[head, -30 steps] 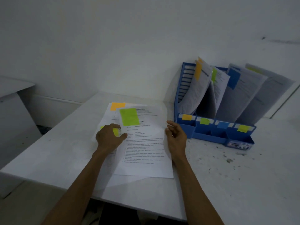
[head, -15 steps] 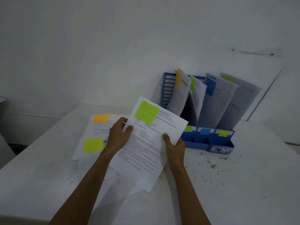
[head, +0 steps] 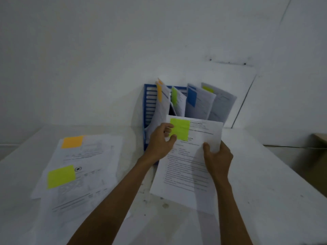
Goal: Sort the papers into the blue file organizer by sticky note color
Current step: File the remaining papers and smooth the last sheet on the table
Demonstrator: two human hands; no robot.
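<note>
A printed paper [head: 187, 167] with a green sticky note [head: 181, 129] at its top left is held up in front of the blue file organizer [head: 149, 103]. My left hand [head: 159, 144] grips its top left edge beside the note. My right hand [head: 218, 160] holds its right side. The organizer stands against the wall with papers in its slots, tagged orange [head: 159, 91], green [head: 174, 97], blue [head: 191, 97] and yellow-green [head: 208, 89]. Its lower front is hidden behind the held paper.
On the white table [head: 265, 200] at the left lies a loose pile of papers [head: 85, 174]; one carries an orange sticky note [head: 72, 142], another a yellow-green note [head: 61, 176]. A brown box edge [head: 320, 156] shows at the far right.
Both hands have lifted the green-noted paper off the pile and carried it right, up in front of the organizer. The view has swung right, and the pile now lies at the left.
</note>
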